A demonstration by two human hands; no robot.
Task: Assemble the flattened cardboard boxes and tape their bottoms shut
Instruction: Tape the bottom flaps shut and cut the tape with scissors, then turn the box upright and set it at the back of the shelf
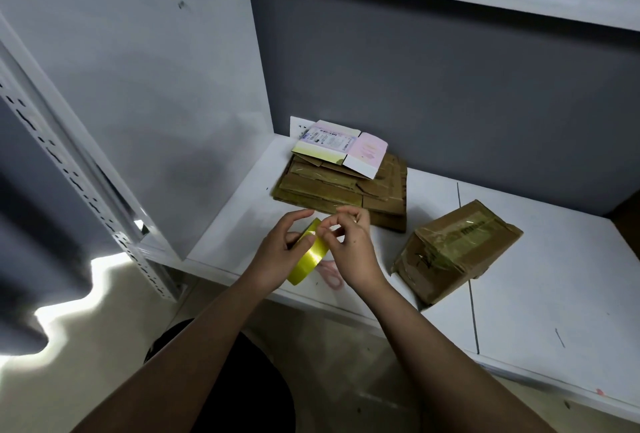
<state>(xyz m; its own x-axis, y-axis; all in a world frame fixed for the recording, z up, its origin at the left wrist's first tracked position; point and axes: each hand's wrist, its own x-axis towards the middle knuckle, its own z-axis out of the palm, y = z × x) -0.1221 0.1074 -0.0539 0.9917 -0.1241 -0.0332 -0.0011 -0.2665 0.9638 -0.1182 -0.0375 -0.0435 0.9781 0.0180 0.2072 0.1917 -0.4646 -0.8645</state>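
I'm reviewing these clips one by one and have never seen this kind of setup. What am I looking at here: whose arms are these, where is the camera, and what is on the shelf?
There is no machine here. A person wears one wide-angle camera on the head, looking forward and down, so the two bare arms coming in from the bottom are their own.

The left hand holds a roll of yellowish tape on edge, while the right hand pinches at the top of the roll, seemingly picking for the loose end.

On the white shelf lie a stack of flattened cardboard boxes with a pale printed flat box on top, and to the right a taped brown box. Something pink lies under the hands; it is too hidden to name.
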